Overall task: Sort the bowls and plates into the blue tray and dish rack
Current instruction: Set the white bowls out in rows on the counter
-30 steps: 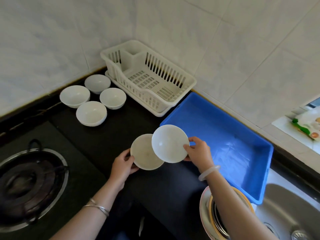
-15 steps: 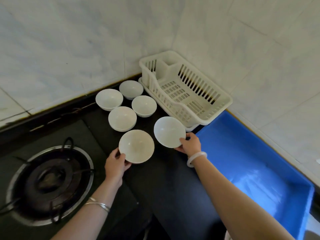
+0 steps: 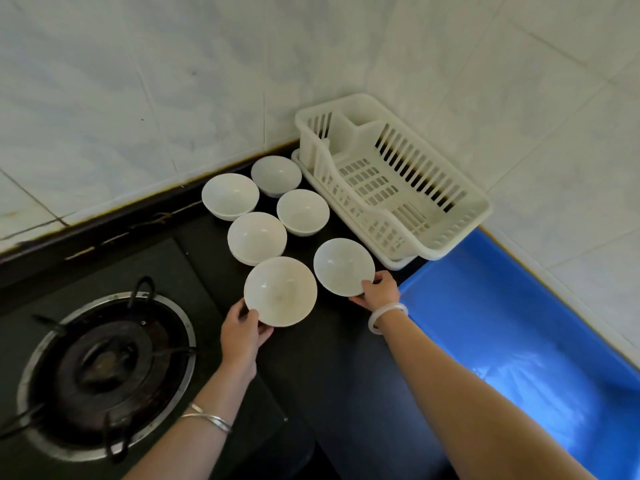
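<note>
You see six plain white bowls (image 3: 257, 237) on a black worktop (image 3: 346, 368). The dish rack (image 3: 391, 188) is cream-white with slotted walls, the tray (image 3: 519, 341) is bright blue, and the wall tiles (image 3: 138, 81) are pale with grey marbling.

You've got six glossy white bowls (image 3: 257, 237), a matt cream plastic dish rack (image 3: 388, 181), a shiny blue plastic tray (image 3: 512, 327), a matt black counter (image 3: 346, 375) and a dull metal burner ring (image 3: 104, 372).

Six white bowls (image 3: 265, 237) upright on counter; dish rack (image 3: 391, 181), blue tray (image 3: 519, 323) empty.
</note>
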